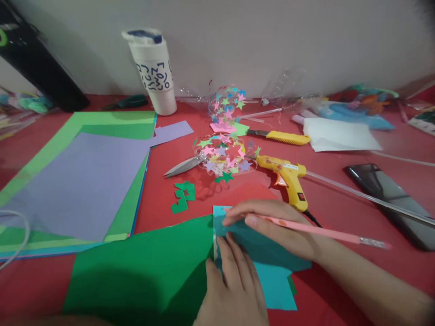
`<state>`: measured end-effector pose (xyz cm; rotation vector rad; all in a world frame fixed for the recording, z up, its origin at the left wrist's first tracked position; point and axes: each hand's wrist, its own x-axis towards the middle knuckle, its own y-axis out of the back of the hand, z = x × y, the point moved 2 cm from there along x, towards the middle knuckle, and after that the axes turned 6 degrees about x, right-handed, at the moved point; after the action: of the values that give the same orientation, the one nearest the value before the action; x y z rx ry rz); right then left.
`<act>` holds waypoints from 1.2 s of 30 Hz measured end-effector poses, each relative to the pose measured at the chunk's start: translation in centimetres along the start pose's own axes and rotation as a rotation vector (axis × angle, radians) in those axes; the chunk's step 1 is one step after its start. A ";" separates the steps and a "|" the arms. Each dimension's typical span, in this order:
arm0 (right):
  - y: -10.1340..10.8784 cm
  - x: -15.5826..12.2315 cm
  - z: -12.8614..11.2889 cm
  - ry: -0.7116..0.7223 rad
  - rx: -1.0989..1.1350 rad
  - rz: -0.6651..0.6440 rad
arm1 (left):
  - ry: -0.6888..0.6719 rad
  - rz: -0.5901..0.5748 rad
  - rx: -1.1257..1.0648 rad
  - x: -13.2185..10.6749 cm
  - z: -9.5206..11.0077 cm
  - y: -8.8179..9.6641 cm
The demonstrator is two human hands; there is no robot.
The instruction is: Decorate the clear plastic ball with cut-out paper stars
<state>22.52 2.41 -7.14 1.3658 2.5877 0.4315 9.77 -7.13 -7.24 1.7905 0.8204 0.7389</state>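
Observation:
My left hand (236,283) lies with its fingers outstretched on a sheet of teal-blue paper (275,283), near its left edge. Between the fingers of my right hand (275,226) is a pink pencil (316,233), its eraser end pointing right; the fingers hide its tip. That hand rests over the upper part of the blue paper. Beneath the blue paper, a large green sheet (136,271) spreads to the left. Small green paper scraps (180,199) lie just beyond it. Past my hands are scissors (185,166), their handles covered by a clear ring decorated with paper stars (224,151).
A yellow glue gun (283,174) and a phone (394,199) lie right. Behind them are a yellow cutter (288,137) and white paper (340,134). A white tumbler (152,72) stands at the back. Stacked coloured sheets, purple paper (81,181) uppermost, cover the left.

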 end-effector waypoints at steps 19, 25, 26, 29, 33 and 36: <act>-0.7 0.8 -1.5 -0.204 0.138 0.053 | -0.017 0.004 0.157 0.3 0.0 -0.1; -1.9 1.1 -0.7 -0.149 0.062 0.095 | -0.006 0.072 0.242 0.0 0.4 -0.6; -2.0 1.0 -0.5 -0.141 0.062 0.107 | 0.003 0.084 0.251 0.0 0.4 -0.7; -2.1 1.0 0.0 -0.115 0.066 0.131 | 0.024 0.119 0.280 0.1 0.6 -1.0; -2.2 0.9 0.3 -0.102 0.025 0.119 | 0.025 0.177 0.317 0.2 0.9 -1.4; -2.2 0.8 0.3 -0.096 0.021 0.142 | 0.049 0.202 0.346 0.2 0.9 -1.6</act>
<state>20.50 1.94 -8.18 1.5436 2.4356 0.3505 10.33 -7.00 -8.98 2.1967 0.8473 0.8107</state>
